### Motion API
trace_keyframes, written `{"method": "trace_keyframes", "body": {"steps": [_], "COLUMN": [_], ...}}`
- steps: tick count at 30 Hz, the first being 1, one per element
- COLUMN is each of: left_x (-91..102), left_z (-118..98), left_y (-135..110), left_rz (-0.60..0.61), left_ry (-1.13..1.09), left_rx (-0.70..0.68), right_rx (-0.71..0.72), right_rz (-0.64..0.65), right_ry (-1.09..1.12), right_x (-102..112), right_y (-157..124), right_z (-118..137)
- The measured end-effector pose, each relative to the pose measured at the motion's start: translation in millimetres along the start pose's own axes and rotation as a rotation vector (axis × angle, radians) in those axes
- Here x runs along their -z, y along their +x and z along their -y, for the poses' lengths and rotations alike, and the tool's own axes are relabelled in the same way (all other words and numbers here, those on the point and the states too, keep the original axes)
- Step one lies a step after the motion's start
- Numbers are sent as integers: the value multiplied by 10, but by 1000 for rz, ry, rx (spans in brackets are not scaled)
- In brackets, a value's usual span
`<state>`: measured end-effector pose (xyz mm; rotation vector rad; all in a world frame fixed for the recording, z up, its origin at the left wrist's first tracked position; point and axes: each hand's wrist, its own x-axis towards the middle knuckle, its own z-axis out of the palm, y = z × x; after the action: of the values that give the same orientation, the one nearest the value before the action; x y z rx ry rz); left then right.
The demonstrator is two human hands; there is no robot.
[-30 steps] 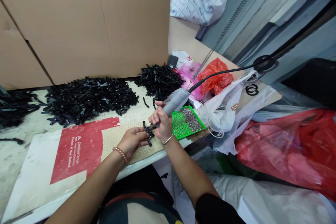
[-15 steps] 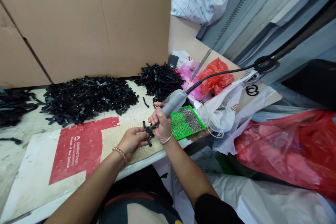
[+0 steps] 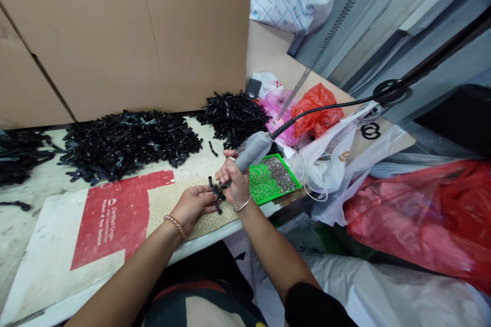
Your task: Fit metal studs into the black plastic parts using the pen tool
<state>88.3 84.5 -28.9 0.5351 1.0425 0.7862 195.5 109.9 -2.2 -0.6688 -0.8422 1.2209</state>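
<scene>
Gripped in my right hand (image 3: 237, 184) is a grey electric screwdriver (image 3: 253, 151), slanting down to the left, with a black cable at its back end. Its tip meets a small black plastic part (image 3: 218, 195) made of crossed arms. My left hand (image 3: 195, 204) pinches that part from the left, over a beige textured mat (image 3: 169, 202). Just right of my right hand, a green tray (image 3: 264, 195) holds many small silvery screws (image 3: 280, 173). The exact contact at the tip is partly hidden by my fingers.
Heaps of black plastic parts (image 3: 130, 143) and another black heap (image 3: 233, 117) lie against a tall cardboard sheet (image 3: 115, 36). A coil spring (image 3: 303, 82) hangs down to the screwdriver. Red bags (image 3: 316, 110) and white plastic bags (image 3: 326, 168) crowd the right side.
Almost nothing differs. Both hands, the black part and the screwdriver keep their places; the view has shifted very slightly.
</scene>
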Motion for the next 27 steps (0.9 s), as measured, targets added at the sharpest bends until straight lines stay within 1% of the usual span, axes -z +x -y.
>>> {"method": "trace_keyframes", "body": {"steps": [7, 12, 15, 22, 27], "left_x": [-14, -2, -6, -12, -11], "left_z": [-2, 3, -1, -11, -1], "left_y": [-15, -6, -16, -20, -9], "left_rz": [-12, 0, 0, -8, -16], "left_ry": [7, 3, 9, 9, 10], "left_rx": [1, -6, -4, 3, 2], "right_rx": [7, 16, 34, 5, 18], "right_rz": [22, -1, 12, 7, 55], "right_ry": [17, -10, -13, -44, -39], "right_x": [-18, -11, 5, 24, 48], "right_y": [-13, -11, -11, -16, -19], "right_z": [-1, 13, 7, -43, -67]}}
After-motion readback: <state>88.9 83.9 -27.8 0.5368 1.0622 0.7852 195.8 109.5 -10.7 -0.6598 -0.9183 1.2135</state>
